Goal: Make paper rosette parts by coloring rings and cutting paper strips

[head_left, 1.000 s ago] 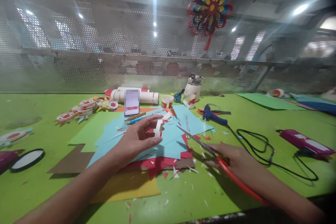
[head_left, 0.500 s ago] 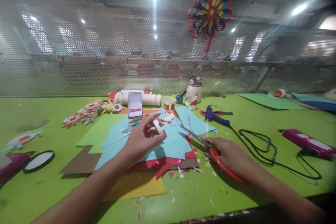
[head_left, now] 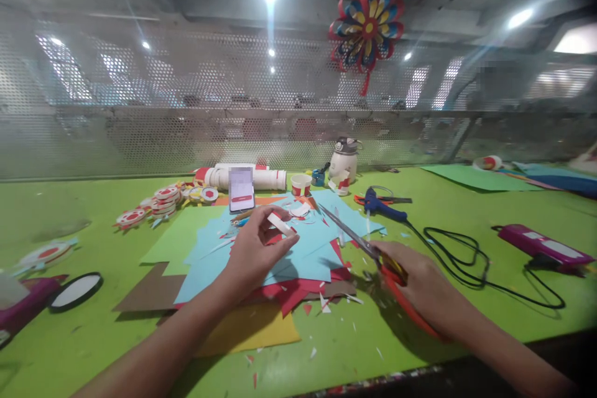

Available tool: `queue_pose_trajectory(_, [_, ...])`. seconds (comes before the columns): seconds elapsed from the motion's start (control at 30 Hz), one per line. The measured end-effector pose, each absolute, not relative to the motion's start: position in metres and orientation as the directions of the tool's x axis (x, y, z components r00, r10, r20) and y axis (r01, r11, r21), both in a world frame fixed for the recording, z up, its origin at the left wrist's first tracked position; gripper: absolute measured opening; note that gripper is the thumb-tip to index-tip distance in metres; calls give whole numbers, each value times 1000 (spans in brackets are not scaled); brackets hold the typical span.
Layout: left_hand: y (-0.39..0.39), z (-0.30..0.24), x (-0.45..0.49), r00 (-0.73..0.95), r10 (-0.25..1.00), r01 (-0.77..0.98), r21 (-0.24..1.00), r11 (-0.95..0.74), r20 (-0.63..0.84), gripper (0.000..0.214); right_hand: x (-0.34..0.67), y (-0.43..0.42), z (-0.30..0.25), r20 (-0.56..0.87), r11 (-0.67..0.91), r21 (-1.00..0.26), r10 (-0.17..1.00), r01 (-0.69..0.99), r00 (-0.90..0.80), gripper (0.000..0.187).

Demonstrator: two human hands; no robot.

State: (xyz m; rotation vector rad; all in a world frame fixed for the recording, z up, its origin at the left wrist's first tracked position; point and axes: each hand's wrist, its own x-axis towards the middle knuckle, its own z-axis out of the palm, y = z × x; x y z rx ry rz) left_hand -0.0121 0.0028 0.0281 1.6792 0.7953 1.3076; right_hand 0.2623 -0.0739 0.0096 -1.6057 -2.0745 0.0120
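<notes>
Between the fingertips of my left hand (head_left: 261, 249) is a curved white strip of paper (head_left: 280, 224), held above the light blue sheets. My right hand (head_left: 420, 277) grips a pair of scissors (head_left: 349, 233) by red-orange handles. Their blades point up and left, close together, apart from the strip. Beneath both hands spreads a pile of coloured paper: light blue sheets (head_left: 308, 264) on top, then red (head_left: 291, 295), brown (head_left: 149, 289) and yellow pieces (head_left: 252, 329). White and red scraps (head_left: 325, 303) lie by the front of the pile.
A phone (head_left: 241, 189) leans on white paper cups laid in a row (head_left: 273, 179). Paper-cup discs (head_left: 165, 199) stand at left. A blue glue gun (head_left: 385, 206) with black cord, a purple device (head_left: 543, 247), a bottle (head_left: 342, 161) and a round black-rimmed mirror-like disc (head_left: 75, 291) are around.
The scissors have risen a little and their blades appear more closed. My left hand has shifted slightly right, and the strip is tilted flatter. The whole view has moved a bit.
</notes>
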Motion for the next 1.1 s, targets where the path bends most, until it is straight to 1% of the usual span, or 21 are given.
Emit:
queue_pose_trajectory(0.07, [1,26,-11,259,846,19,873,-487,466,35,255,-85,12,449,374,-280,865,884,-223,39])
queue_pose_trajectory(0.1, [1,25,-11,259,838,35,863,-505,480,35,251,-90,14,459,394,-258,853,882,-247,40])
queue_pose_trajectory(0.23, [2,17,-11,257,817,70,834,-548,516,34,239,-101,16,452,418,-173,839,892,-305,41])
queue_pose_trajectory(0.3, [3,13,-11,242,813,95,821,-563,529,39,238,-104,15,455,430,-144,829,891,-326,42])
queue_pose_trajectory(0.43, [3,9,-10,231,797,163,785,-597,558,51,239,-104,16,459,450,-131,817,883,-349,45])
queue_pose_trajectory(0.6, [0,10,-9,222,774,212,746,-631,593,45,236,-104,21,423,456,-139,830,879,-364,52])
queue_pose_trajectory(0.73, [-1,13,-9,218,795,237,759,-606,566,38,235,-103,22,411,462,-104,827,881,-385,59])
queue_pose_trajectory(0.83, [-2,14,-8,223,818,247,781,-573,530,36,235,-102,22,407,468,-72,820,881,-403,56])
queue_pose_trajectory(0.93, [-2,14,-7,241,832,262,792,-551,499,37,236,-101,22,401,470,-52,818,881,-412,54])
queue_pose_trajectory(1.1, [-2,13,-8,262,833,285,786,-549,487,41,237,-101,29,434,488,7,785,873,-443,57])
